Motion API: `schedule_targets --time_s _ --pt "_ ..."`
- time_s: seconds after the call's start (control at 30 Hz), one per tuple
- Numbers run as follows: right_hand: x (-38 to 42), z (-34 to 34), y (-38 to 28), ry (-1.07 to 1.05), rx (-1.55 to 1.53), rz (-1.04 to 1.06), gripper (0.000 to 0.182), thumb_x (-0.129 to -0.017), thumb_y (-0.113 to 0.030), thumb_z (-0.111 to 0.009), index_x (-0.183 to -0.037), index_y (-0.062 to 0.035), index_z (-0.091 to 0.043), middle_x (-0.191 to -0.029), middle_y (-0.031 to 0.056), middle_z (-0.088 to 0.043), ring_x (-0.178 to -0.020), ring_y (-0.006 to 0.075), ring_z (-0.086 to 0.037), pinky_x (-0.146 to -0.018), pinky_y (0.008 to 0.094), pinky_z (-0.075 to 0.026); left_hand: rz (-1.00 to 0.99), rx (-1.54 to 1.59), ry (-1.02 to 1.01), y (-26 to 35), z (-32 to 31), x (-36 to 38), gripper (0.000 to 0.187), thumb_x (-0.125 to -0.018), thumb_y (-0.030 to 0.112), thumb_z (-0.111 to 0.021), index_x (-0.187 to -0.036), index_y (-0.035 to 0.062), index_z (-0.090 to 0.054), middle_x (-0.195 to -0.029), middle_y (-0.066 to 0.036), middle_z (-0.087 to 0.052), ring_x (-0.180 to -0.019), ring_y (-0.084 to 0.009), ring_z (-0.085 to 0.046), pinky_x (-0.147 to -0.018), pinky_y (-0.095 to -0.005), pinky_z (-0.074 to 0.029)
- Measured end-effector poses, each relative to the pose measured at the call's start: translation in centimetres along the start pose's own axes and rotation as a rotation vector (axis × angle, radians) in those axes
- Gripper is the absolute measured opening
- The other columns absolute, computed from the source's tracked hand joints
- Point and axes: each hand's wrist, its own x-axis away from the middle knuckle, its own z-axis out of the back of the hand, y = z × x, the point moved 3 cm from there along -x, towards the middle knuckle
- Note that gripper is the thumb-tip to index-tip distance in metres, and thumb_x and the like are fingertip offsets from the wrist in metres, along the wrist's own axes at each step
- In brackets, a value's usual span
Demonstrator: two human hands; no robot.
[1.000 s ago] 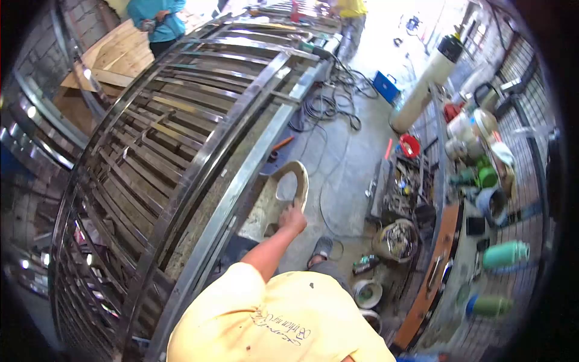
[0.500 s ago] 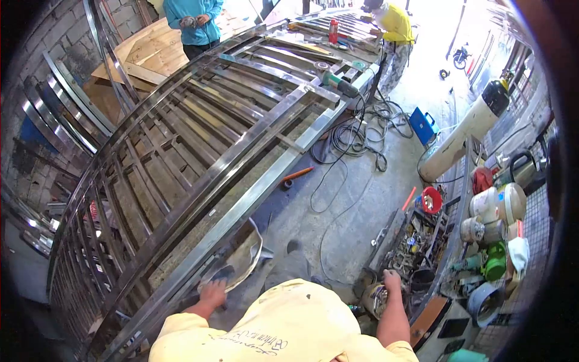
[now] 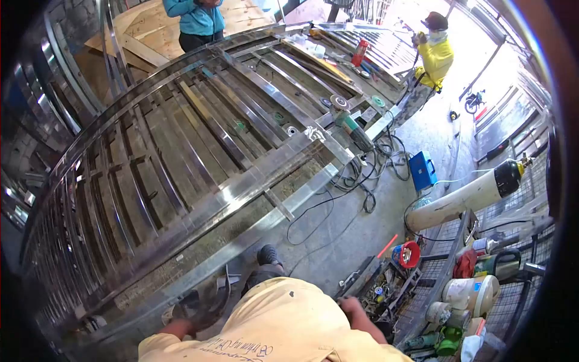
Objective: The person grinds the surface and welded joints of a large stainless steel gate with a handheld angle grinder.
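Note:
My left hand [image 3: 183, 329] is low at the left, by the near rail of a large curved metal frame [image 3: 253, 236]. Its fingers are lost in shadow beside a dark object with a pale round part [image 3: 170, 313], and I cannot tell whether they grip it. On the other side of my yellow shirt, my right hand [image 3: 350, 305] hangs with its fingers curled in, nothing showing in them. It is nearest to a tray of loose metal parts [image 3: 381, 294]. An angle grinder [image 3: 356, 131] lies on the frame's far corner.
Cables [image 3: 368, 181] coil on the floor near a blue case [image 3: 423, 171]. A gas cylinder [image 3: 464, 196] leans at the right, above a red bucket [image 3: 406, 254] and a rack of containers [image 3: 464, 292]. One person in blue [image 3: 193, 21] and another in yellow [image 3: 435, 57] stand beyond the frame.
My view has turned and moved forward along the frame. My right hand has come in closer to my body, away from the bins. The person in yellow now stands more upright.

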Motion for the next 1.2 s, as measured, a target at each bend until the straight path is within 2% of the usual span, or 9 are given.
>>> schedule_targets --time_s 0.07,0.13,0.27,0.3,0.33,0.5,0.6,0.93,1.2 --pt "-3.6 3.6 0.2 -0.007 0.552 0.332 0.033 -0.094 -0.024 -0.053 -0.124 -0.0163 -0.067 -0.117 0.0235 -0.066 -0.11 0.0434 -0.063 -0.092 0.0483 -0.053 -0.092 0.075 -0.095 4.2 2.9 -4.1 0.05 -0.084 0.039 -0.073 -0.128 0.015 -0.067 -0.129 -0.017 -0.065 -0.118 -0.0318 -0.06 -0.1 -0.0486 -0.045" --pt "-8.3 8.1 0.4 0.179 0.383 0.153 0.027 -0.092 -0.021 -0.056 -0.115 -0.015 -0.069 -0.116 0.02 -0.067 -0.104 0.0413 -0.065 -0.088 0.0483 -0.054 -0.248 0.071 -0.188 8.2 5.6 -7.5 0.036 -0.09 0.029 -0.067 -0.118 0.0066 -0.072 -0.122 -0.014 -0.07 -0.101 -0.0233 -0.066 -0.092 -0.0448 -0.05" --pt "-9.7 22.1 -8.8 0.561 -0.314 0.257 0.024 -0.094 -0.025 -0.062 -0.099 -0.0013 -0.064 -0.076 0.0107 -0.065 -0.065 0.0223 -0.063 -0.058 0.0365 -0.051 -0.353 0.232 0.359 22.5 26.9 9.0 0.037 -0.093 0.033 -0.057 -0.117 0.0061 -0.068 -0.112 -0.021 -0.069 -0.102 -0.0379 -0.067 -0.085 -0.0471 -0.053" --pt "-9.9 25.0 -11.8 0.401 -0.817 0.182 0.03 -0.096 -0.029 -0.062 -0.099 0.0 -0.068 -0.075 0.0075 -0.067 -0.063 0.0142 -0.063 -0.055 0.0308 -0.048 -0.565 0.338 0.705 24.2 29.7 10.2 0.036 -0.092 0.031 -0.061 -0.116 0.0045 -0.067 -0.112 -0.021 -0.069 -0.102 -0.0382 -0.067 -0.086 -0.0466 -0.054" --pt "-9.7 28.6 -15.1 0.45 -0.755 0.216 0.031 -0.097 -0.029 -0.063 -0.102 0.0016 -0.067 -0.075 0.0086 -0.066 -0.065 0.0172 -0.063 -0.061 0.0336 -0.05 -0.761 0.436 1.061 25.2 31.7 11.5 0.036 -0.09 0.028 -0.064 -0.116 0.0029 -0.066 -0.112 -0.021 -0.07 -0.102 -0.0385 -0.067 -0.087 -0.046 -0.054" --pt "-9.3 44.3 -31.8 0.692 -0.316 0.633 0.034 -0.099 -0.028 -0.061 -0.109 0.0037 -0.066 -0.085 0.0126 -0.069 -0.076 0.0187 -0.064 -0.071 0.0343 -0.05 -0.679 0.471 1.495 28.1 40.9 13.1 0.044 -0.085 0.021 -0.071 -0.124 0.0023 -0.062 -0.123 -0.017 -0.065 -0.112 -0.0386 -0.061 -0.098 -0.0451 -0.049" --pt "-11.9 50.3 -39.9 0.819 -0.152 0.814 0.035 -0.098 -0.027 -0.062 -0.115 0.0026 -0.065 -0.098 0.0178 -0.071 -0.09 0.026 -0.069 -0.082 0.0366 -0.052 -0.333 0.416 1.598 28.9 44.0 12.3 0.048 -0.083 0.022 -0.072 -0.125 0.0024 -0.061 -0.128 -0.016 -0.061 -0.118 -0.0374 -0.056 -0.103 -0.0468 -0.044" --pt "-22.7 51.1 -51.3 0.51 0.145 0.784 0.061 -0.087 -0.042 -0.072 -0.124 0.0041 -0.053 -0.111 0.0308 -0.065 -0.102 0.0434 -0.064 -0.09 0.0467 -0.049 0.015 0.516 1.601 29.8 48.2 7.4 0.029 -0.084 0.026 -0.072 -0.104 0.0058 -0.064 -0.105 -0.013 -0.064 -0.102 -0.0343 -0.059 -0.089 -0.0471 -0.043" --pt "-24.5 53.2 -51.4 -0.126 -0.367 0.613 0.066 -0.078 -0.029 -0.077 -0.131 -0.0003 -0.05 -0.109 0.0091 -0.062 -0.094 0.0198 -0.058 -0.086 0.0343 -0.049 0.07 0.555 1.67 29.9 49.2 5.9 0.021 -0.083 0.029 -0.068 -0.089 0.009 -0.064 -0.1 -0.011 -0.066 -0.094 -0.0337 -0.061 -0.086 -0.0465 -0.043"
